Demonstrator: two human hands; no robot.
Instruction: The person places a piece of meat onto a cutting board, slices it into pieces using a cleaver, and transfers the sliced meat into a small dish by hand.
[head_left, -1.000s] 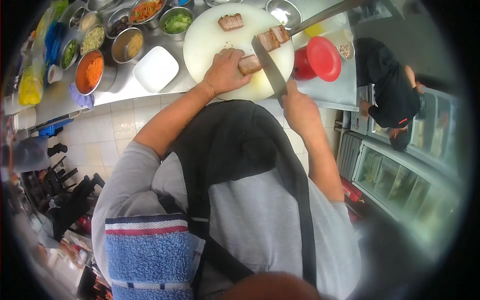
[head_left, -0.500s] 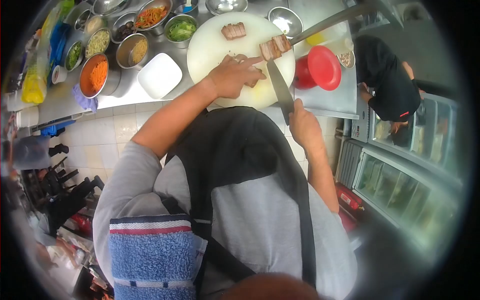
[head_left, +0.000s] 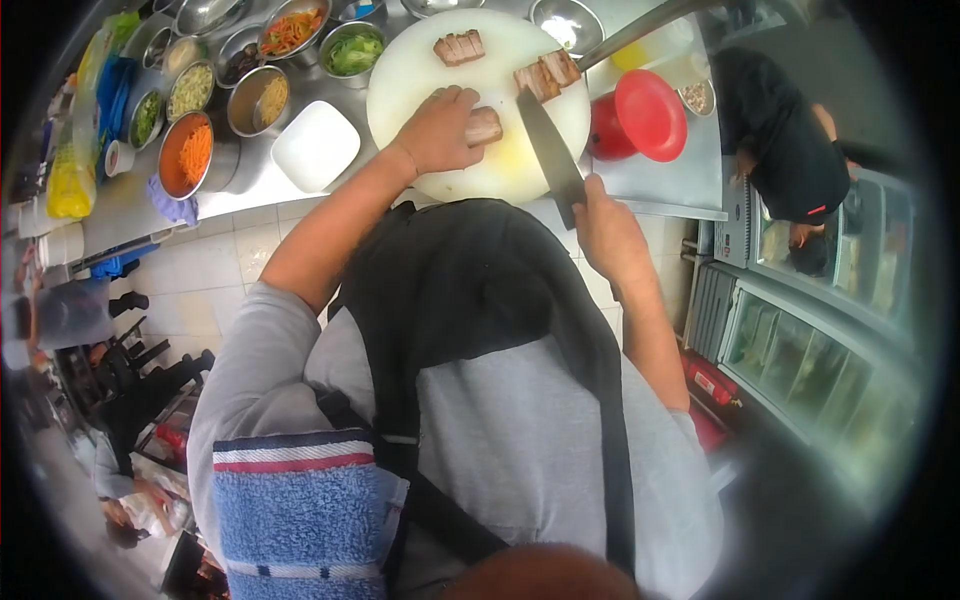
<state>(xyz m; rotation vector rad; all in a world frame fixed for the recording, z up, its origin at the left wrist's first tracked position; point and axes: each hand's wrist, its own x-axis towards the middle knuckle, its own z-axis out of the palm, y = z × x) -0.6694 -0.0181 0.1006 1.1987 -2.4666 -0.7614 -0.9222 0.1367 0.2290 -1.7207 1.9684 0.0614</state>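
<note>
On the round white cutting board (head_left: pixel 410 75) my left hand (head_left: pixel 438 132) grips an uncut piece of meat (head_left: pixel 484 126), its fingers curled over the left end. My right hand (head_left: pixel 608 228) is closed round the handle of a cleaver (head_left: pixel 550 150). The blade slants up and left over the board, and its tip is close to the sliced meat (head_left: pixel 547 76) at the right. Another small sliced portion (head_left: pixel 459 48) lies near the board's far side.
Left of the board are a white square dish (head_left: pixel 316 147), a bowl of shredded carrot (head_left: pixel 187 153) and several other metal bowls. A red container (head_left: pixel 650 115) stands at the right. Beyond it a person in black (head_left: pixel 790 140) bends near glass-topped cold cabinets (head_left: pixel 800 350).
Half a second ago my left hand was spread across the meat; it has drawn back left and now holds the piece's left end. The cleaver's tip has shifted slightly up and left.
</note>
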